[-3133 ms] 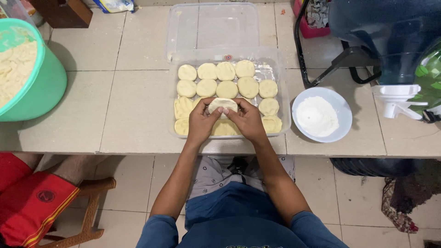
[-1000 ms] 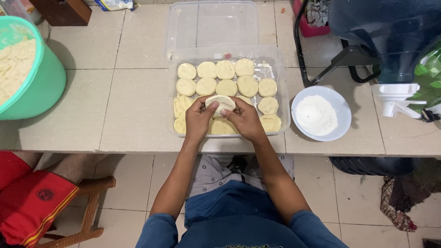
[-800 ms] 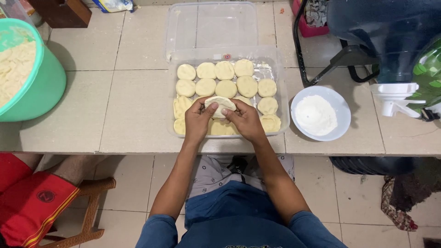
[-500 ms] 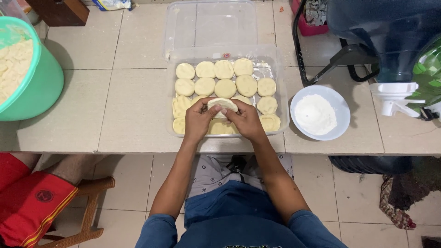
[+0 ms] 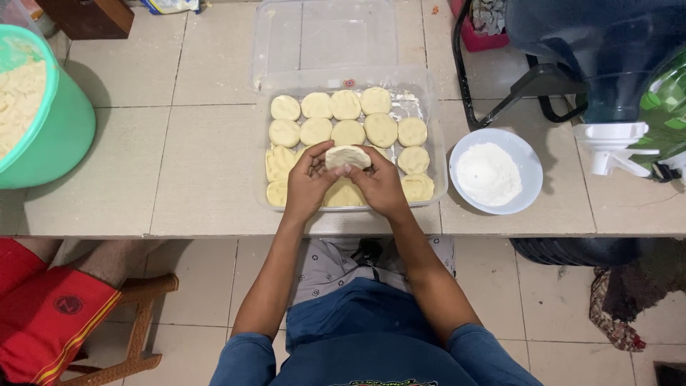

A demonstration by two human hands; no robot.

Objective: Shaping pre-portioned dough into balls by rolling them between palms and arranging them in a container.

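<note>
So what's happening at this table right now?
A seated person holds a round piece of dough between the left hand and right hand, just above a clear plastic tray filled with rows of similar flattened dough rounds. A bowl of flour sits to the right, a green tub of dough to the left.

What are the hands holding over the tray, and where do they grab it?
A flattened disc of dough: the left hand pinches its left edge, the right hand its right edge, above the clear tray.
</note>
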